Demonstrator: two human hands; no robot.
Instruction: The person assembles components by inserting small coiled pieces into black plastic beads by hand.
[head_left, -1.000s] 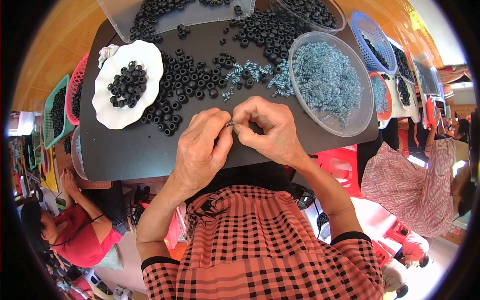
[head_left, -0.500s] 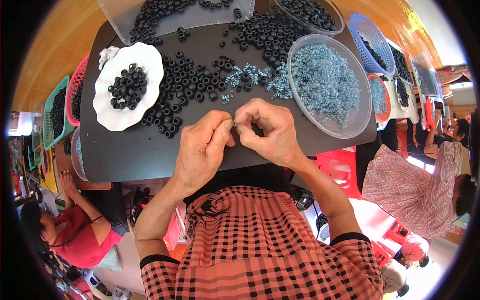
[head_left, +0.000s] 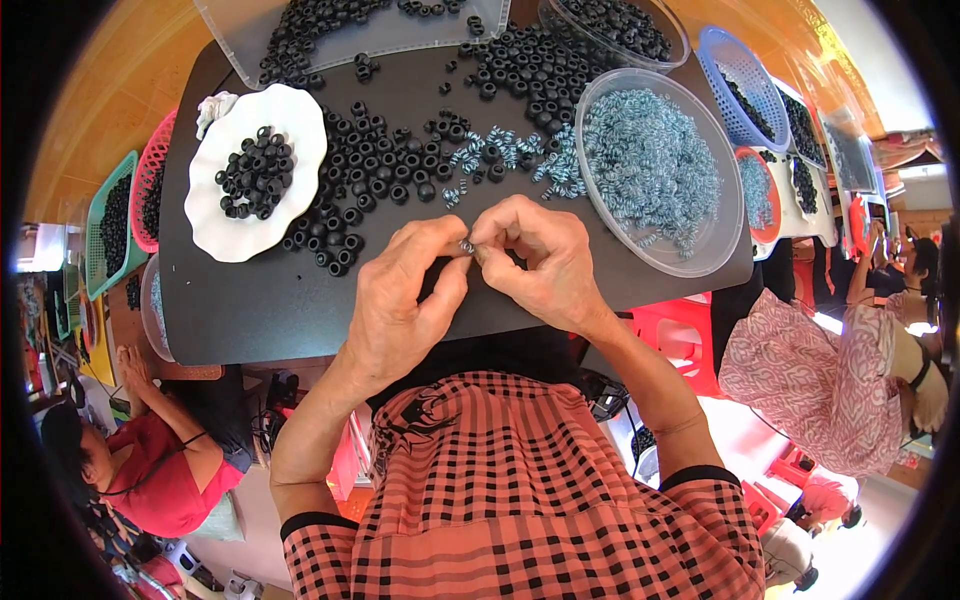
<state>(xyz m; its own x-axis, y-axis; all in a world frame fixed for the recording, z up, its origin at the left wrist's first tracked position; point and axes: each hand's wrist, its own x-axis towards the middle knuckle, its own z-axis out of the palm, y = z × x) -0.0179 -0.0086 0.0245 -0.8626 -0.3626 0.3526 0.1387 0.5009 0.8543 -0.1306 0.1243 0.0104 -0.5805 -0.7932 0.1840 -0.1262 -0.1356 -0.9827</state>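
Observation:
My left hand (head_left: 405, 290) and my right hand (head_left: 540, 260) meet tip to tip over the table's near part. Between their fingertips shows a small metallic coil spring (head_left: 466, 246). The left thumb and forefinger close on it from one side, the right thumb and forefinger from the other. Whatever else the fingertips cover is hidden. Just beyond the hands lie loose bluish coil springs (head_left: 500, 150) and many round black pieces with holes (head_left: 380, 165).
A white scalloped plate (head_left: 215, 215) holding black pieces stands at left. On the right is a clear round tub (head_left: 727, 210) of springs. A clear bin (head_left: 400, 45) and another tub (head_left: 668, 62) are at the back. People sit at both sides near baskets, including a blue one (head_left: 712, 50).
My left thumb has dropped away from the forefinger, and the spring between the fingertips now shows. My right hand has barely moved. The person at right has shifted.

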